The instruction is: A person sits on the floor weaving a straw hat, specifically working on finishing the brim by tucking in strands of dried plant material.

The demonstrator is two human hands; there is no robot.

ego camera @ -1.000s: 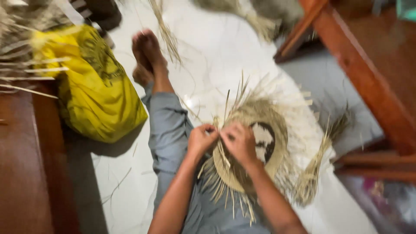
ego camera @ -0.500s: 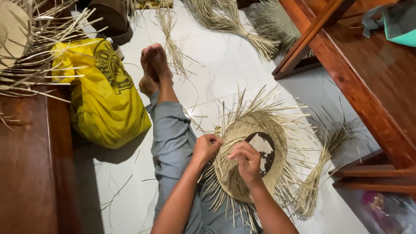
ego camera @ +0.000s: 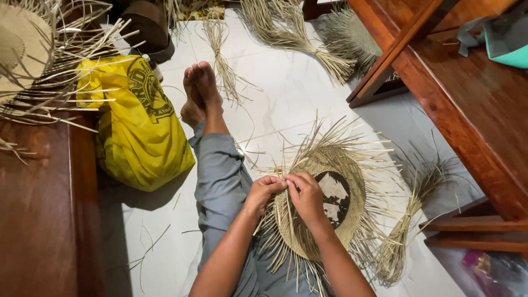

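Observation:
A half-woven straw hat (ego camera: 324, 203) lies on my lap, crown hole facing up, with loose pale strands sticking out all around its rim. My left hand (ego camera: 265, 190) pinches strands at the hat's near left edge. My right hand (ego camera: 306, 193) rests on the weave beside it, fingers closed on strands, and the fingertips of both hands meet. My legs in grey trousers (ego camera: 220, 181) stretch out over the white tiled floor, bare feet (ego camera: 201, 91) crossed.
A yellow bag (ego camera: 137, 126) lies left of my legs. A dark wooden bench (ego camera: 44, 209) on the left bears another straw hat (ego camera: 27, 55). A wooden table (ego camera: 473, 104) stands at right. Straw bundles (ego camera: 401, 242) lie on the floor.
The camera view has steadied and shifted slightly. My hands have come together at the hat's left edge, and the right hand has moved up from the lower rim.

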